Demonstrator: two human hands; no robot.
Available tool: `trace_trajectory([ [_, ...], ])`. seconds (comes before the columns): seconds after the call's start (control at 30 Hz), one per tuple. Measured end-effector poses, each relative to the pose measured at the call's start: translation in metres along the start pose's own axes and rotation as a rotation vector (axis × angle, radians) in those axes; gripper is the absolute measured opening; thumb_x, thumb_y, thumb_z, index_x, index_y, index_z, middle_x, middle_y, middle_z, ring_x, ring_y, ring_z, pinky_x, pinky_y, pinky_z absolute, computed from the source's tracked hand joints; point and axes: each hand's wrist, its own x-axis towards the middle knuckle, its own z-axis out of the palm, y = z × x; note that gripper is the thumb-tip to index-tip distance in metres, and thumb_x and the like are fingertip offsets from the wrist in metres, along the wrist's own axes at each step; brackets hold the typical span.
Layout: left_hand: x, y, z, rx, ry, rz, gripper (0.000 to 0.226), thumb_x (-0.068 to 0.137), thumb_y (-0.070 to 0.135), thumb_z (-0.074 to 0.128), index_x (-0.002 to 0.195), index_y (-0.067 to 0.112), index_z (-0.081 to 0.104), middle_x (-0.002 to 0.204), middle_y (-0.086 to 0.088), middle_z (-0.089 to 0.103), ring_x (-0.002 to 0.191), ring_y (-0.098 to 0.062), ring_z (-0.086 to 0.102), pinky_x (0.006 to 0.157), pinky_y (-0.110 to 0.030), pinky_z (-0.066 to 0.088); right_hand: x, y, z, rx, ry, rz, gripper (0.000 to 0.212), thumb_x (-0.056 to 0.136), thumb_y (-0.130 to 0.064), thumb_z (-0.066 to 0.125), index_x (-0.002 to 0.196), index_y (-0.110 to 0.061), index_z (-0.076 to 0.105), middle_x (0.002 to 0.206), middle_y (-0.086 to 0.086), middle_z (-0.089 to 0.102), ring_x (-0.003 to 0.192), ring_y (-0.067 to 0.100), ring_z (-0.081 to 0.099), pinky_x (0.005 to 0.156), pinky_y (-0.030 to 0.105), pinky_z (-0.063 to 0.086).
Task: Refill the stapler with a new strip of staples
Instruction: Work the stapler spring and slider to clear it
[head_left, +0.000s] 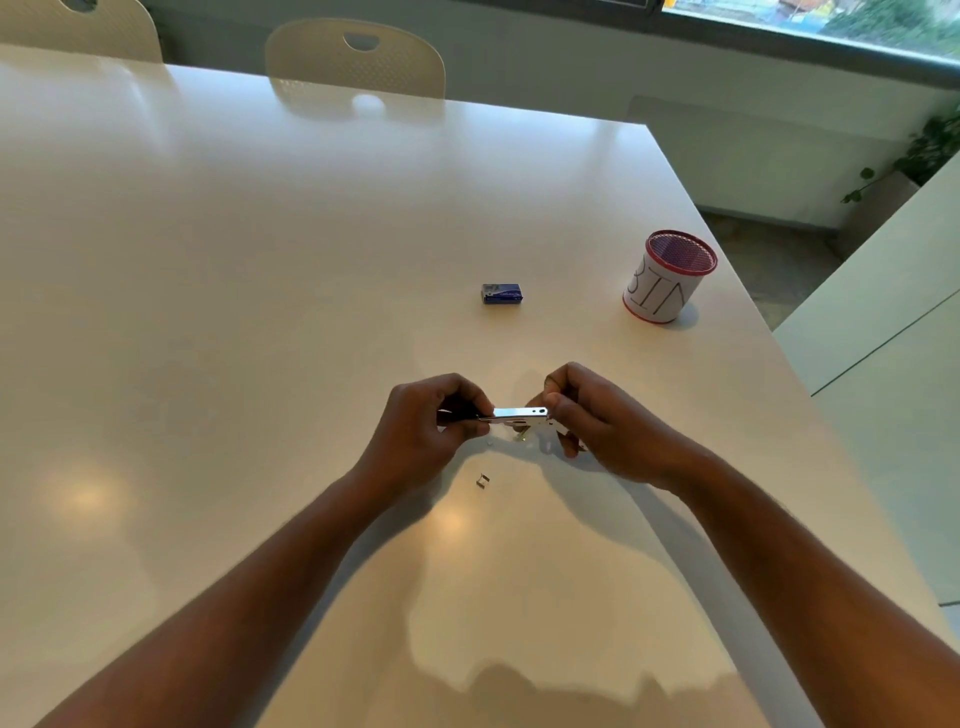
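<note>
Both hands are working the stapler (519, 418), which is being held just above the worktop (260, 312) in the near middle; the left hand (431, 431) is curling its fingers round the dark end, the right hand (587, 415) is pinching the metal end between thumb and fingers; the silver top rail is lying roughly level between them. Whether the magazine is open cannot be told; the parts are too small. A short loose piece of staples (483, 481) is lying on the worktop just nearer than the stapler, apart from both hands; the blue staple box (502, 293) is sitting well beyond the stapler, shut as far as can be seen; the red-rimmed mesh cup marked BIN (667, 278) is standing beyond and to the right of the stapler.

Judgement: the step in hand is opening or clearing the stapler, with no new strip loaded yet. Next move is calling for one hand to free itself, fetch a full strip from the box, and seat it legs-down in the channel while the other is steadying the stapler.
</note>
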Motion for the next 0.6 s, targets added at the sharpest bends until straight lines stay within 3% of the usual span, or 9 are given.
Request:
trace_trajectory([
  [0.1,0.0,-0.001,0.001,0.006,0.014,-0.009,0.019,0.08,-0.002,0.083,0.091,0.012,0.078,0.087,0.003,0.077,0.082,-0.007,0.074,0.083,-0.021,0.059,0.003,-0.001,-0.007,-0.01,-0.034,0.039,0.015,0.11,-0.023,0.044,0.103,-0.013,0.053,0.088,0.013,0.062,0.067,0.012,0.057,0.066,0.032,0.053],
  [0.2,0.002,-0.001,-0.001,0.056,0.051,0.036,0.019,0.079,-0.002,0.084,0.091,0.011,0.079,0.086,0.003,0.077,0.081,-0.007,0.073,0.084,-0.023,0.06,0.006,-0.002,-0.004,-0.193,0.035,0.001,0.013,0.11,-0.024,0.042,0.102,-0.017,0.05,0.082,0.003,0.06,0.065,0.011,0.055,0.063,0.035,0.054],
  [0.37,-0.005,-0.003,-0.006,0.304,-0.002,0.174,0.019,0.08,0.01,0.086,0.096,0.019,0.079,0.09,0.006,0.075,0.085,-0.01,0.066,0.077,-0.03,0.058,0.006,0.001,0.012,-0.528,0.104,-0.053,0.011,0.111,-0.031,0.036,0.106,-0.023,0.041,0.079,0.002,0.062,0.065,0.023,0.061,0.06,0.043,0.055],
  [0.53,-0.003,0.002,-0.009,0.454,0.029,0.244,0.018,0.082,0.012,0.085,0.096,0.021,0.077,0.09,0.007,0.076,0.087,-0.012,0.059,0.066,-0.033,0.055,0.003,0.006,0.023,-0.495,0.174,-0.096,0.009,0.11,-0.031,0.036,0.105,-0.025,0.041,0.079,0.001,0.063,0.063,0.022,0.06,0.059,0.044,0.054],
  [0.6,-0.001,0.003,-0.006,0.474,0.002,0.231,0.018,0.084,0.01,0.082,0.095,0.02,0.073,0.09,0.004,0.074,0.088,-0.016,0.059,0.071,-0.038,0.055,0.004,0.005,0.023,-0.522,0.173,-0.09,0.01,0.11,-0.032,0.035,0.106,-0.025,0.041,0.078,0.0,0.062,0.062,0.02,0.059,0.058,0.043,0.055],
])
